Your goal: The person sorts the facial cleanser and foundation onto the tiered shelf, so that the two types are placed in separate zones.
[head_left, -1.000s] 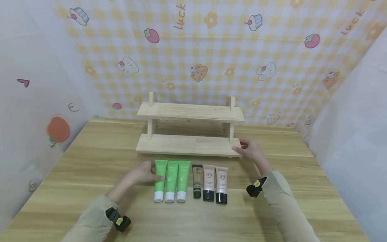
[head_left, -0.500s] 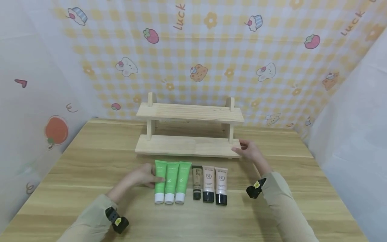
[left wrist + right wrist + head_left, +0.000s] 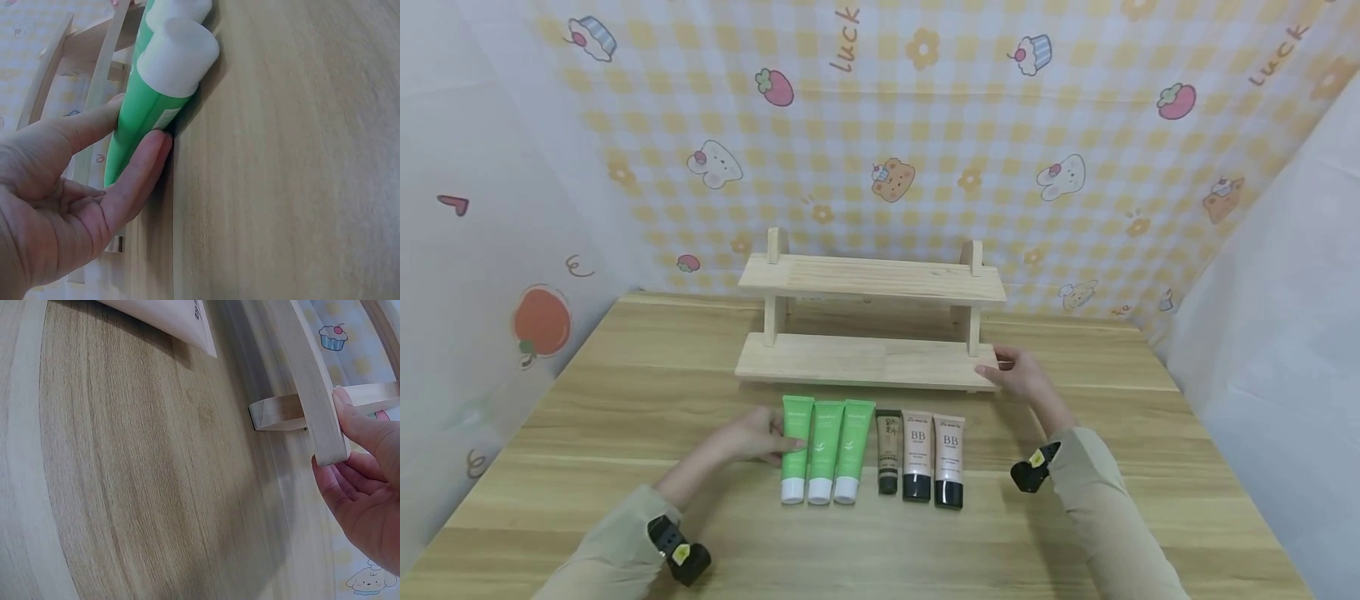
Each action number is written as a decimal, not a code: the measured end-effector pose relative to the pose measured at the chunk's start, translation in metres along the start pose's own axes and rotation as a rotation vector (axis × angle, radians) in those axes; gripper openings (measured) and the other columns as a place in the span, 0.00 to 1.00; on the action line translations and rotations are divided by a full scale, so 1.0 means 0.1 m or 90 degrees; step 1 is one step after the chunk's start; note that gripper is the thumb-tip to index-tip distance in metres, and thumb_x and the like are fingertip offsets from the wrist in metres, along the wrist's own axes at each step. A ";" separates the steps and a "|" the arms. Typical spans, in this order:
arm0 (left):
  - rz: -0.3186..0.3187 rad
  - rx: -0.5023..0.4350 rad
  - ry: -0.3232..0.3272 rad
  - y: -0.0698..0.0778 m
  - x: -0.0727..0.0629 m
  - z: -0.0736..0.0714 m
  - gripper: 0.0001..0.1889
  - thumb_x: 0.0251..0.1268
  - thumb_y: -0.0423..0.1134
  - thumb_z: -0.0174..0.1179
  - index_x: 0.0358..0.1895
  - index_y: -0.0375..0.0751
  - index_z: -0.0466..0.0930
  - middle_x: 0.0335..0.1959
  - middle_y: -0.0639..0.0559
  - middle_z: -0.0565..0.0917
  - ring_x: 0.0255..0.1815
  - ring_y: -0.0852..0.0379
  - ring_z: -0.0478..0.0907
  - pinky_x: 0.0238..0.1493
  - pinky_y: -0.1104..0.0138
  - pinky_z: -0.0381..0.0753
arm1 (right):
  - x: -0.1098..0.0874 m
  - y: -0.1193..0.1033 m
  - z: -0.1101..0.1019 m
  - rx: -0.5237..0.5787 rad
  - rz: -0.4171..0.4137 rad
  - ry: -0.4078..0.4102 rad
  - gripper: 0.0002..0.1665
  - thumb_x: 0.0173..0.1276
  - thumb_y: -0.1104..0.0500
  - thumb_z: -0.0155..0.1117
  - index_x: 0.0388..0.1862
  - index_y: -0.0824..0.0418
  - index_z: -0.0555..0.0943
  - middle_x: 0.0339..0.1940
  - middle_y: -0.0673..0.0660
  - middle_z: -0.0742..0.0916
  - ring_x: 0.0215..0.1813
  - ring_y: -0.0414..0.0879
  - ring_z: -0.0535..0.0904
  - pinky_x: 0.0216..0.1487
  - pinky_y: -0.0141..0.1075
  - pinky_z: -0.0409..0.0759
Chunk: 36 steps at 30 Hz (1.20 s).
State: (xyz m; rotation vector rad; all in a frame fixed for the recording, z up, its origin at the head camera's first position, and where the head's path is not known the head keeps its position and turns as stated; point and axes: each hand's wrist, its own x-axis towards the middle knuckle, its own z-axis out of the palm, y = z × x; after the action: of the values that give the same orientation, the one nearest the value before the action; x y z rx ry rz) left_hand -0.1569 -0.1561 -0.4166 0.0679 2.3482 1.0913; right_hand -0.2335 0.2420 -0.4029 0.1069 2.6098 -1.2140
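My left hand pinches the leftmost green tube, thumb on its front and fingers behind; the left wrist view shows its white cap and the fingers underneath. Two more green tubes lie close beside it, a middle one and a right one. At the right end of the two-tier wooden rack, my right hand grips the lower board, its thumb on top and fingers below the end.
Right of the green tubes lie a slim dark-capped tube and two pink BB cream tubes, the left and the right. The rack's upper board stands behind them, near the checked backdrop. White cloth bounds the sides.
My left wrist has drawn slightly left, while the hand stays at the leftmost green tube, which has shifted slightly. My right hand keeps its place on the rack.
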 end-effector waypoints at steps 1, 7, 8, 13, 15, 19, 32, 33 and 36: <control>-0.001 -0.003 0.000 0.00 0.00 0.00 0.16 0.54 0.42 0.64 0.36 0.31 0.75 0.27 0.45 0.81 0.23 0.57 0.81 0.30 0.66 0.84 | 0.00 0.00 0.00 -0.002 0.000 0.001 0.41 0.62 0.49 0.61 0.67 0.69 0.59 0.63 0.71 0.70 0.63 0.63 0.68 0.60 0.47 0.74; 0.006 -0.028 -0.017 -0.02 0.01 -0.04 0.19 0.54 0.42 0.64 0.39 0.27 0.75 0.28 0.44 0.82 0.25 0.56 0.82 0.32 0.65 0.84 | 0.00 -0.01 -0.01 -0.003 -0.005 0.008 0.39 0.63 0.51 0.60 0.66 0.71 0.60 0.63 0.71 0.71 0.62 0.63 0.69 0.60 0.47 0.74; 0.006 -0.029 -0.020 -0.02 0.02 -0.04 0.19 0.53 0.42 0.64 0.40 0.27 0.75 0.28 0.44 0.82 0.25 0.56 0.82 0.33 0.65 0.84 | 0.00 0.00 -0.01 -0.002 -0.006 0.009 0.39 0.63 0.51 0.60 0.65 0.71 0.61 0.62 0.71 0.71 0.62 0.63 0.69 0.60 0.47 0.74; 0.002 -0.037 -0.021 -0.02 0.01 -0.04 0.22 0.54 0.43 0.64 0.44 0.25 0.74 0.29 0.44 0.83 0.27 0.55 0.82 0.34 0.65 0.84 | 0.00 0.01 -0.01 -0.001 -0.012 0.014 0.38 0.63 0.52 0.60 0.65 0.71 0.62 0.62 0.71 0.71 0.61 0.63 0.70 0.60 0.47 0.74; 0.005 -0.044 -0.021 -0.03 0.01 -0.04 0.23 0.54 0.43 0.64 0.44 0.25 0.73 0.30 0.43 0.83 0.27 0.54 0.82 0.35 0.64 0.84 | 0.00 0.01 -0.01 -0.006 -0.013 0.013 0.38 0.63 0.51 0.61 0.65 0.70 0.62 0.63 0.71 0.71 0.61 0.63 0.70 0.60 0.47 0.74; 0.017 -0.068 -0.025 -0.05 -0.01 -0.03 0.24 0.54 0.41 0.63 0.46 0.23 0.72 0.31 0.42 0.83 0.28 0.53 0.82 0.35 0.63 0.85 | 0.00 0.01 0.00 -0.008 -0.011 0.012 0.38 0.62 0.50 0.62 0.65 0.68 0.63 0.62 0.70 0.72 0.61 0.62 0.70 0.60 0.47 0.74; 0.058 -0.044 -0.013 0.09 -0.07 -0.11 0.26 0.52 0.42 0.65 0.47 0.22 0.72 0.32 0.41 0.83 0.29 0.52 0.83 0.39 0.61 0.84 | 0.00 0.03 0.01 -0.004 -0.015 0.013 0.38 0.62 0.50 0.61 0.64 0.70 0.63 0.61 0.70 0.73 0.61 0.62 0.71 0.58 0.46 0.76; 0.062 -0.040 -0.009 0.11 -0.07 -0.12 0.26 0.52 0.42 0.65 0.47 0.23 0.72 0.32 0.42 0.83 0.29 0.53 0.83 0.39 0.61 0.84 | 0.00 0.03 0.01 -0.001 -0.015 0.014 0.38 0.62 0.50 0.61 0.64 0.69 0.64 0.61 0.70 0.73 0.61 0.62 0.71 0.58 0.45 0.76; 0.065 -0.027 0.004 0.16 -0.07 -0.15 0.25 0.52 0.42 0.65 0.47 0.24 0.73 0.32 0.42 0.83 0.28 0.54 0.82 0.38 0.62 0.84 | 0.00 0.04 0.01 0.007 -0.013 0.014 0.37 0.61 0.51 0.62 0.64 0.69 0.64 0.60 0.70 0.73 0.60 0.62 0.72 0.57 0.45 0.77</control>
State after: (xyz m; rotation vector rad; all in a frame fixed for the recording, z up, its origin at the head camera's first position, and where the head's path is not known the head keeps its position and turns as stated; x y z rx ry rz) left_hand -0.1613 -0.1573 -0.3944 0.1712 2.3476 1.1909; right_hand -0.2330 0.2433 -0.4064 0.0963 2.6286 -1.2414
